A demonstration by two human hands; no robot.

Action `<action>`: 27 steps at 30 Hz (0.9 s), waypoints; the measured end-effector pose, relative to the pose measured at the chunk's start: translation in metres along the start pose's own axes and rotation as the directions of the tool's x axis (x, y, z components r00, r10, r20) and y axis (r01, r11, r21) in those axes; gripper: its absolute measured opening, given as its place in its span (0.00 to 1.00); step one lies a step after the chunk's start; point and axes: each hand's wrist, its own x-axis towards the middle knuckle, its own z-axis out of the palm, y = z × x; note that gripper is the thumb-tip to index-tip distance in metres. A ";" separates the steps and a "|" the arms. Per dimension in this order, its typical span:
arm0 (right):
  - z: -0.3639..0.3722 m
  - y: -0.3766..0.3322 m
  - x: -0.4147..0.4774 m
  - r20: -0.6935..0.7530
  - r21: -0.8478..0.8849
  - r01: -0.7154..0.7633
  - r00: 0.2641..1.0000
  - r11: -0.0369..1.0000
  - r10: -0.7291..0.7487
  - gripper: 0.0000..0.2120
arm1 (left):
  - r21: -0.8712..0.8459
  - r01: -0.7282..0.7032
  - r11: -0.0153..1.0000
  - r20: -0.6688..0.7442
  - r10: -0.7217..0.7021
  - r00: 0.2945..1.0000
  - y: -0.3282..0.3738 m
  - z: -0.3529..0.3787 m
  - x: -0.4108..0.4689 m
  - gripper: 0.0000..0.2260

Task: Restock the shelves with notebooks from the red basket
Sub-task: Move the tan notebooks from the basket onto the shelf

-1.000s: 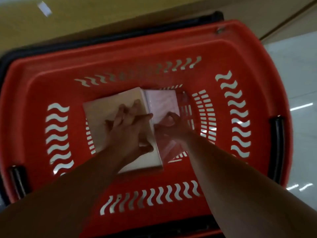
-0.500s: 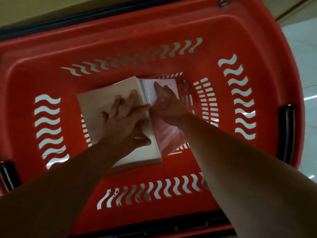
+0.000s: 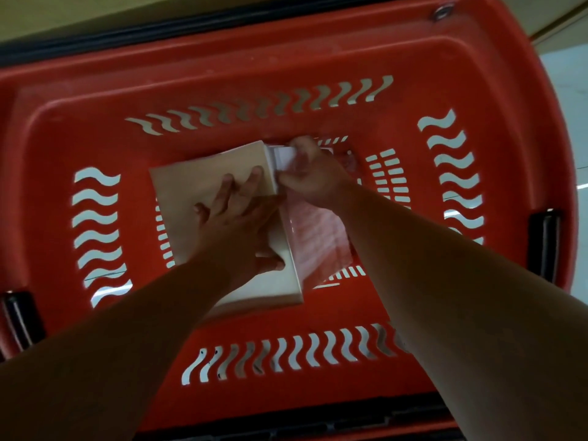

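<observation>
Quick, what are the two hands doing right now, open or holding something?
Left hand: open, fingers flat on the beige notebook stack.
Right hand: closed, pinching the far end of the pink notebook pack.

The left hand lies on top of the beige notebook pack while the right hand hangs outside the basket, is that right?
Not quite. The head view shows the right hand inside the red basket, fingers curled at the far corner of the notebook pack. The left hand does lie on top of that pack.

No lettering, label or number is readable anywhere.
</observation>
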 end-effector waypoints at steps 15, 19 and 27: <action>-0.012 0.022 -0.036 -0.173 -0.119 -0.033 0.985 0.992 0.012 0.35 | 0.060 -0.094 0.994 -0.012 0.095 0.995 0.007 0.009 0.001 0.54; -0.005 0.019 -0.045 -0.278 -0.099 -0.139 0.954 0.985 0.107 0.34 | 0.068 -0.091 0.994 0.029 0.089 0.996 0.013 0.010 0.003 0.54; 0.020 0.017 -0.063 -0.330 -0.105 -0.095 0.942 0.990 0.056 0.23 | 0.103 -0.083 0.991 0.091 0.073 0.993 0.020 0.005 0.003 0.50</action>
